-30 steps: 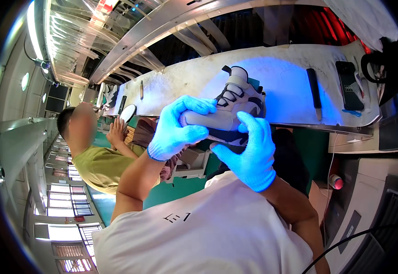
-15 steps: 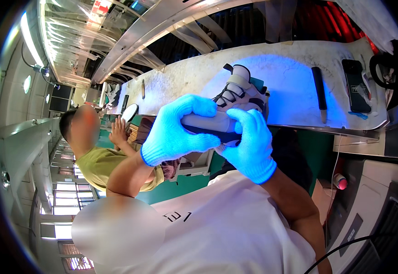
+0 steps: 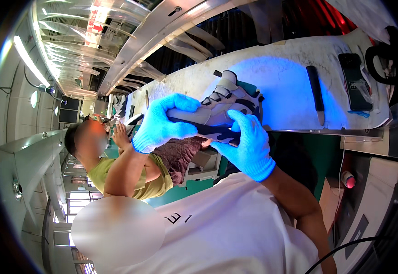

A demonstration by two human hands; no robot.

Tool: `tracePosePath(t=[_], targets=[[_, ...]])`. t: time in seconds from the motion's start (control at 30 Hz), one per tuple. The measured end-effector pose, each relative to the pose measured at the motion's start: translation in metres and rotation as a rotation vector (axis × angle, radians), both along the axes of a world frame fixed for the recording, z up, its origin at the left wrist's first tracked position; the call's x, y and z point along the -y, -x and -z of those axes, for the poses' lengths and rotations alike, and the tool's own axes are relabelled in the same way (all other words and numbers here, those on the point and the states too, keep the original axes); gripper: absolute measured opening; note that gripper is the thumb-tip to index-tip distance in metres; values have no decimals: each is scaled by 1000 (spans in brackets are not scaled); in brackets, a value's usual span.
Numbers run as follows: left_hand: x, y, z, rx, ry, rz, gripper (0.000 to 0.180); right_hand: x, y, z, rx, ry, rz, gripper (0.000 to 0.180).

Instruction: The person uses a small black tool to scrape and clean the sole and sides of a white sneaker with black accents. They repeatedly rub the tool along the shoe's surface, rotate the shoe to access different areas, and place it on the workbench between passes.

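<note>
Head view: both gloved hands are clamping a grey high-top sneaker [image 3: 226, 102].
Left hand [image 3: 164, 123] is gripping its toe, right hand [image 3: 247, 146] its sole, hovering past the tabletop [image 3: 281, 77] edge.

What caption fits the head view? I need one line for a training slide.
Two blue-gloved hands, left hand and right hand, hold a grey high-top shoe above a blue-lit workbench.

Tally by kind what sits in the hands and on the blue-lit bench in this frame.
Gloved hands: 2, left hand and right hand
High-top sneaker: 1, held in both
Dark slim tool on the bench: 1
Dark flat device: 1
Total: 5
</note>
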State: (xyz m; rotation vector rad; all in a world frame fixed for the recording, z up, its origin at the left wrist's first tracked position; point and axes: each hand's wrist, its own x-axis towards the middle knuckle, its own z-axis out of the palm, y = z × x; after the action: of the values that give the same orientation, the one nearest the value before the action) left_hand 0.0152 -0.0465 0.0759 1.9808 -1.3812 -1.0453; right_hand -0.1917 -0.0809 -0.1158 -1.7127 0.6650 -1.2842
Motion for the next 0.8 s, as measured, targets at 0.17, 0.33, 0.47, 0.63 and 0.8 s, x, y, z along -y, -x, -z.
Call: tracePosePath(t=[0.17, 0.33, 0.47, 0.63, 0.8], targets=[[6, -12, 3, -8, 38, 96, 50, 12, -5, 3, -6, 43, 16, 90], [12, -26, 5, -15, 44, 167, 50, 21, -10, 5, -16, 72, 21, 91], [22, -42, 7, -22, 47, 262, 60, 32, -18, -2, -98, 32, -14, 94], [52, -40, -10, 280, -511, 358, 92, 30, -30, -11, -238, 33, -96, 92], [95, -5, 17, 546, -737, 374, 78, 29, -48, -8, -291, 68, -49, 88]])
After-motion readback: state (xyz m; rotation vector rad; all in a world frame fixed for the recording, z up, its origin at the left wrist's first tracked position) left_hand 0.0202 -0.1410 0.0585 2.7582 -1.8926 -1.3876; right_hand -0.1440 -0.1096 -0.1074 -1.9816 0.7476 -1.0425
